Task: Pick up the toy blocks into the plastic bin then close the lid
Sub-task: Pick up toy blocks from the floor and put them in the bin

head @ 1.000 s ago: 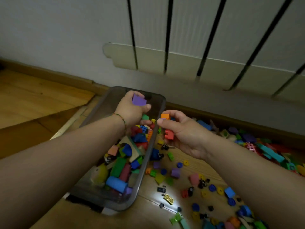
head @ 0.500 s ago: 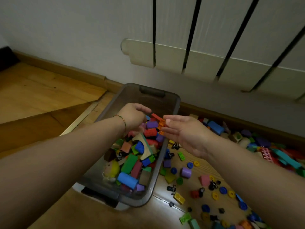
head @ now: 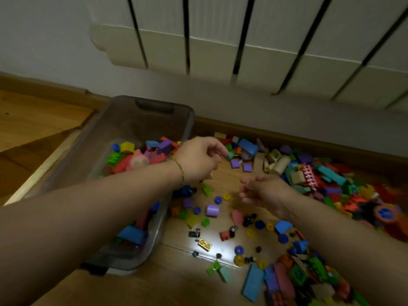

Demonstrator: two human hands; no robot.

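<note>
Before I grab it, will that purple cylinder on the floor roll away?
Probably yes. The purple cylinder seems to lie on its curved side on bare wooden floor, so a nudge could roll it. It looks small, solid and likely light; pinching its flat ends should steady it.

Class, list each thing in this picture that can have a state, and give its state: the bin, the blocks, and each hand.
plastic bin: open, no lid on, partly filled with blocks.
loose blocks: scattered on the floor right of the bin.
left hand: over the floor by the bin's rim, fingers loosely curled, apparently empty.
right hand: over the loose blocks, open, empty.
</note>
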